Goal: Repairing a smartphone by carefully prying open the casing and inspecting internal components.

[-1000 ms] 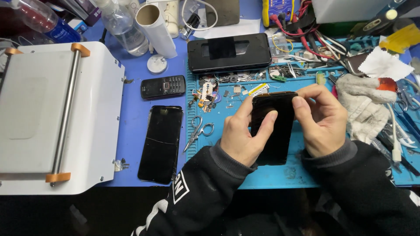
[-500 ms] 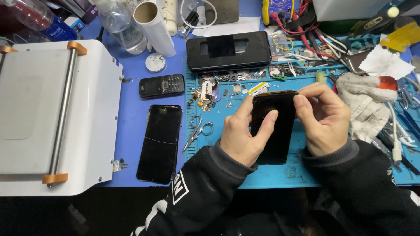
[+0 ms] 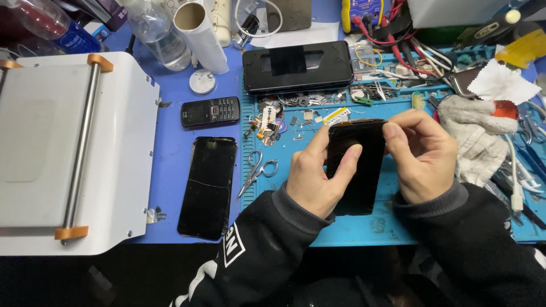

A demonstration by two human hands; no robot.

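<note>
Our left hand [image 3: 311,176] wraps the black phone [image 3: 357,165] from the side, thumb laid across its dark face, while our right hand [image 3: 422,154] pinches its top right corner between thumb and fingers; both hands are clamped on it, holding it just above the teal work mat [image 3: 364,227]. We judge that we are working at the upper edge of the phone, pressing or picking at the corner of its glass, which calls for a firm grip from the left hand and small, careful pressure from the right fingertips. Near the left hand lie small scissors [image 3: 257,170] and a scatter of tiny parts [image 3: 270,120]. Farther left, on the blue table [image 3: 170,148], rest a second dark phone [image 3: 207,186] and a small keypad phone [image 3: 210,112], with a white machine [image 3: 125,148] beyond. A black case [image 3: 298,65] sits above the mat, and a white cloth glove [image 3: 478,142] lies right.
</note>
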